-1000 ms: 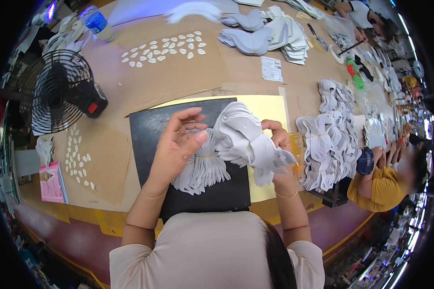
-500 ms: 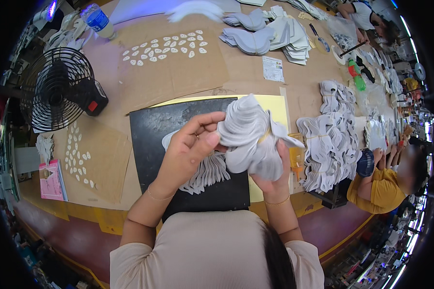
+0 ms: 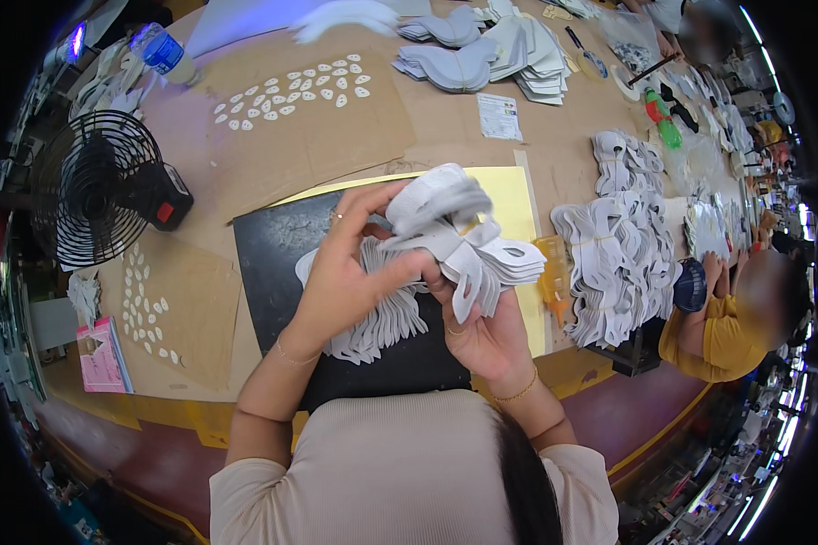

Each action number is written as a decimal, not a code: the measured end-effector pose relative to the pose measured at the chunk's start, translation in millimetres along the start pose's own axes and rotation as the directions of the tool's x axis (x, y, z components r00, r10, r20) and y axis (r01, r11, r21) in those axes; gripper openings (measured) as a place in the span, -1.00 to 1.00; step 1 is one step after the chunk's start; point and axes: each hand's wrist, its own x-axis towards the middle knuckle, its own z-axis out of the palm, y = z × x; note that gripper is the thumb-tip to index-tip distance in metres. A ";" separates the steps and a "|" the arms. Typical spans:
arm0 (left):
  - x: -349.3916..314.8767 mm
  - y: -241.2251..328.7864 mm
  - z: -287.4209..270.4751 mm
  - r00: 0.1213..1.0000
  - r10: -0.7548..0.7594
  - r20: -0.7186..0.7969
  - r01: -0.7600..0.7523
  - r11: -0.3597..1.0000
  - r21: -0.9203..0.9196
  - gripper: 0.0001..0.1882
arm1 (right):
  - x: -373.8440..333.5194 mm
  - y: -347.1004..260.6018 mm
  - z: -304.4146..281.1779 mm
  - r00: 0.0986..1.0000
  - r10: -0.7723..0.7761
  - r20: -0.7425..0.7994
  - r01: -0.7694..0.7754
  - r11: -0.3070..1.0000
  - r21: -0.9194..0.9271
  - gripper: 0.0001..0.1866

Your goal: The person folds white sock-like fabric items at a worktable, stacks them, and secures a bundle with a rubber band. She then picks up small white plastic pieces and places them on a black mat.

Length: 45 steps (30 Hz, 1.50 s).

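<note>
Between my two hands, above a black mat, is a bundle of white cut-out pieces [image 3: 463,232] with looped ends, tied round its middle by a yellowish band. My left hand [image 3: 359,250] grips the bundle's left side, thumb in front and fingers behind. From below and the right, my right hand [image 3: 491,341] holds the lower side, its fingers partly hidden by the pieces. Under my left hand a fanned row of similar white pieces [image 3: 377,322] lies on the black mat [image 3: 277,241]. Part of that row is covered by my hand and wrist.
Right of the mat stand a yellow squeeze bottle [image 3: 552,272] and banded stacks of white pieces [image 3: 609,263]. A black fan [image 3: 95,186] is at the left. Small white pieces lie on cardboard [image 3: 336,127]. A person in a yellow shirt [image 3: 723,341] sits at the right.
The bundle has been turned over, so its looped ends and band now face me. My right hand has shifted left and lower beneath it. The whole view has moved slightly.
</note>
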 end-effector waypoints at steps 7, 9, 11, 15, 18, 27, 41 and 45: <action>11.6 -4.0 -21.3 0.957 -0.290 -0.002 0.282 0.933 -0.226 -0.74 | -0.2 3.4 -7.7 0.998 0.056 0.007 -0.056 0.996 -0.074 -0.45; 10.8 -5.3 -22.8 0.957 -0.288 0.012 0.282 0.927 -0.247 -0.75 | -0.2 2.0 -6.6 0.999 0.054 -0.003 -0.054 0.994 -0.091 -0.46; 9.6 -0.9 -20.8 0.957 -0.288 -0.024 0.278 0.939 -0.202 -0.72 | 2.0 1.5 -7.0 0.998 0.060 0.000 -0.059 0.991 -0.119 -0.47; 14.5 13.7 0.7 0.981 -0.112 -0.162 0.099 0.991 -0.085 -0.63 | 4.7 2.1 -14.0 0.995 0.086 0.044 -0.075 0.975 -0.208 -0.48; 20.6 28.5 -17.0 0.930 -0.263 0.256 0.298 0.948 -0.109 -0.55 | 14.0 -12.6 -21.1 0.988 0.091 0.126 -0.020 0.879 -0.477 -0.52; 28.3 54.1 -41.0 0.920 0.227 0.320 -0.328 0.892 0.312 -0.57 | 44.0 -20.1 -1.0 0.897 -0.395 0.199 0.365 0.408 -0.837 -0.41; 28.8 14.6 -50.6 0.972 0.157 0.173 0.028 0.658 -0.753 -0.59 | 32.2 -15.0 40.1 0.694 -0.249 0.675 0.592 -0.335 -0.733 -0.70; 12.3 1.8 -38.9 0.973 -0.224 0.065 0.176 0.523 -0.834 -0.61 | 24.3 -10.5 46.8 0.679 -0.242 0.693 0.527 -0.497 -0.689 -0.83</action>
